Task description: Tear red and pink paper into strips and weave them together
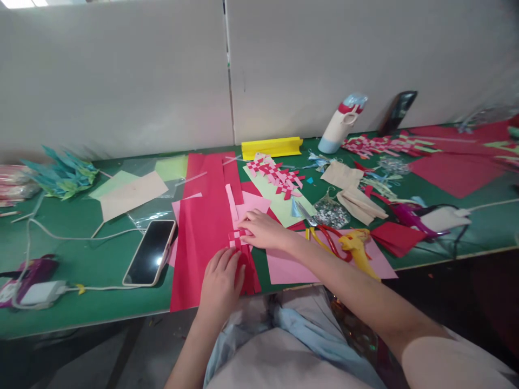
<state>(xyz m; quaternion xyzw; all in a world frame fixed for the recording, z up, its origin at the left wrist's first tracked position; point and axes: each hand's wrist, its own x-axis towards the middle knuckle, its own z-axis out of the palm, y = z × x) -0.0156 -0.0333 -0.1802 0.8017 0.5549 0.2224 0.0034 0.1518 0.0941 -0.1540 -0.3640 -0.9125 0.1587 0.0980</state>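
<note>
A small red-and-pink checkered woven paper piece (235, 236) lies on a large red paper sheet (200, 216) in front of me. My right hand (263, 229) is closed at its right edge, thumb and fingers pinched on the paper strips. Just below the weave, my left hand (222, 273) rests with fingers laid flat, its tips touching the piece's lower edge. A pink strip (231, 201) sticks up above the weave. Red strips run under and below both hands. Finished-looking checkered woven pieces (279, 175) lie on a light green sheet (259, 193) beyond my right hand.
Left are a phone (149, 254), cables and a blue-green paper bundle (65, 173). Right are scissors (330, 237), a yellow glue gun (357, 248), a bead bag (330, 210) and pink paper (287, 267). Behind stand a bottle (338, 127) and a grey partition (141, 70).
</note>
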